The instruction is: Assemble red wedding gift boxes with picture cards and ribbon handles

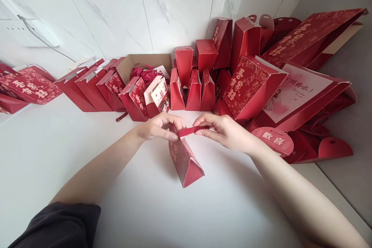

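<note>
A small red paper gift box (187, 161) is in front of me, tilted, with its triangular end toward me. My left hand (162, 126) is closed at its top edge, thumb and fingers pinching the box where a dark red ribbon (189, 131) comes out. The ribbon stretches to the right, and my right hand (222, 131) pinches its other part between thumb and fingers. Behind my hands stand a red box (134, 100) with gold characters and a white-and-red box (157, 95) with a cartoon print.
A cardboard carton (148, 60) at the back holds a heap of red ribbons (145, 74). Red boxes (83, 89) line the left, and more are stacked along the wall. Large red gift bags (250, 85) crowd the right, by a round-topped box (273, 141). A cable (46, 38) hangs from a wall socket.
</note>
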Available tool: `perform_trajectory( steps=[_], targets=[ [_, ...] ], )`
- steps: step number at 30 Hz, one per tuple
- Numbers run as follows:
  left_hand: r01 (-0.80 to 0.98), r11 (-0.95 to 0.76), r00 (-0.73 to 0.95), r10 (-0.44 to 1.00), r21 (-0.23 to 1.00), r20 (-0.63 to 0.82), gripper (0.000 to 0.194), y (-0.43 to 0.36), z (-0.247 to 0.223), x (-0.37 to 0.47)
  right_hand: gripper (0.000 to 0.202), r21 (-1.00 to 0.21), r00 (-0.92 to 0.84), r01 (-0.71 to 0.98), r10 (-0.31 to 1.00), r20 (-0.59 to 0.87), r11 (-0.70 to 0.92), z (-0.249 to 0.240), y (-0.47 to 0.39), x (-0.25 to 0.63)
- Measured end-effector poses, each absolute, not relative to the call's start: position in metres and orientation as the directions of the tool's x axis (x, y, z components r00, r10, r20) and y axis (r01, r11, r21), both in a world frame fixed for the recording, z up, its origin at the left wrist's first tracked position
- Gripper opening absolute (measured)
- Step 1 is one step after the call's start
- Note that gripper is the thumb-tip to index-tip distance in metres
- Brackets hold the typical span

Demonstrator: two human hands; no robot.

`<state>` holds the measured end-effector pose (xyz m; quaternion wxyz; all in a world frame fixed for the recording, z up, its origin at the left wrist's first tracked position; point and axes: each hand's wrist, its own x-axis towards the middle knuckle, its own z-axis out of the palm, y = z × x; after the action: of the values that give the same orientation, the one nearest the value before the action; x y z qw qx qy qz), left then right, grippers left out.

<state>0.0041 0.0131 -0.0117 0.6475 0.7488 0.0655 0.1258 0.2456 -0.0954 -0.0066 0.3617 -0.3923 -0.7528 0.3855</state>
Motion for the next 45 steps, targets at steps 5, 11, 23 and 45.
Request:
perform_trajectory(
  steps=[5,11,23,45],
  targets=[
    [-0.103,-0.134,0.924,0.353,0.986,0.145,0.018,0.015,-0.018,0.005,0.019,-0.464,-0.422,0.665,0.807,0.412,0.585,-0.004,-0.100,0.245],
    [-0.066,-0.157,0.909,0.398,0.985,0.124,0.022,0.013,-0.016,0.005,0.014,-0.632,-0.295,0.639,0.898,0.326,0.439,-0.009,-0.098,0.237],
    [-0.030,-0.138,0.930,0.359,0.990,0.079,0.019,0.004,-0.010,0.009,0.034,-0.993,-0.327,0.111,0.945,0.009,0.048,-0.009,-0.102,0.225],
    [0.007,-0.139,0.936,0.349,0.990,0.042,0.017,-0.007,-0.006,0.011,0.024,-0.964,-0.215,0.142,0.957,0.193,0.226,0.003,-0.117,0.217]
  ],
)
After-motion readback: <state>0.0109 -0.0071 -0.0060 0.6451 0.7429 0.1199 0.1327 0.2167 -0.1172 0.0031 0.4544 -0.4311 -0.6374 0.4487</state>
